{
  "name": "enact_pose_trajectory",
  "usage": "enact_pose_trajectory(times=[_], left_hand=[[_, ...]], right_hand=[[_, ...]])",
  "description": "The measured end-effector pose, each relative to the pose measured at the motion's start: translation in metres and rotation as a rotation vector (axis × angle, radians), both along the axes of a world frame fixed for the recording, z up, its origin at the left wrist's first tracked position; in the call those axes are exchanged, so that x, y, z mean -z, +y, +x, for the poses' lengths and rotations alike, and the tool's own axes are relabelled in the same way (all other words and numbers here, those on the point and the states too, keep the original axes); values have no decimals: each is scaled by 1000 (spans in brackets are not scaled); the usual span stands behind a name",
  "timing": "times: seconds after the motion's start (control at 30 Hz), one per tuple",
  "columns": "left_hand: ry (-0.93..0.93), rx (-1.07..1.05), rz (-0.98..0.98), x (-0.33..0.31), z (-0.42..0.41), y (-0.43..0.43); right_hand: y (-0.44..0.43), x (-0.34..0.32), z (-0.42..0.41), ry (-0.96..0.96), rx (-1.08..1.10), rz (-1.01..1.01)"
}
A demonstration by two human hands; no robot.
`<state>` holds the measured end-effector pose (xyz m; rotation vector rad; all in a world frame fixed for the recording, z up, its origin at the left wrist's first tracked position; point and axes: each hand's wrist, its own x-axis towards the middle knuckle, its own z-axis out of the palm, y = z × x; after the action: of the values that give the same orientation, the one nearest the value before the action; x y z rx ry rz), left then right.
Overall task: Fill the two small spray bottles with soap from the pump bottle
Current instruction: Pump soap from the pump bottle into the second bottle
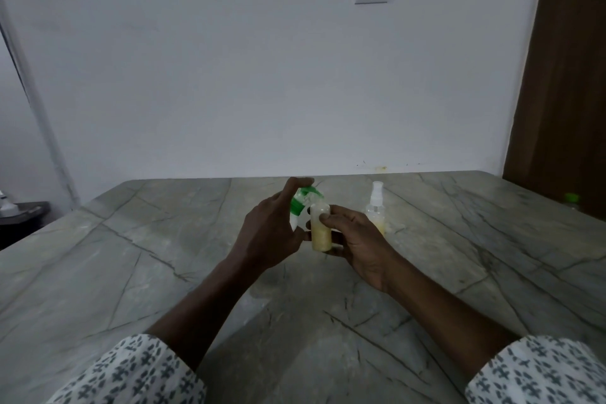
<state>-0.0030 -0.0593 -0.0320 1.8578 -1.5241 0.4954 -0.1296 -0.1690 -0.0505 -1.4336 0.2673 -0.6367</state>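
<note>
Right hand (352, 239) grips a small bottle (320, 229) above the table (164, 256), thumb and fingers pinching its sides; bottle upright, no cap on, yellowish soap filling its lower part; left hand (272, 233) wraps the pump bottle (303, 203), green-and-white top showing, tilted toward the small bottle's mouth, index finger up by the pump head; whether the nozzle touches the mouth, can't tell; second spray bottle (376, 208) stands upright on the table just right of the hands, white sprayer on, some yellow soap at its bottom; patterned sleeves (131, 371) at the near edge.
</note>
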Motion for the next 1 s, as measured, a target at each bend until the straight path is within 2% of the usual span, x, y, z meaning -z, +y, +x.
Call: enact_pose_trajectory(times=[0.47, 0.73, 1.0], left_hand=[[7, -12, -10, -2, -2, 2], [-15, -26, 11, -2, -3, 3], [-18, -35, -47, 3, 2, 2]], right_hand=[[0, 2, 1, 64, -13, -29], [-7, -1, -4, 10, -89, 82], [-8, -1, -5, -32, -117, 140]])
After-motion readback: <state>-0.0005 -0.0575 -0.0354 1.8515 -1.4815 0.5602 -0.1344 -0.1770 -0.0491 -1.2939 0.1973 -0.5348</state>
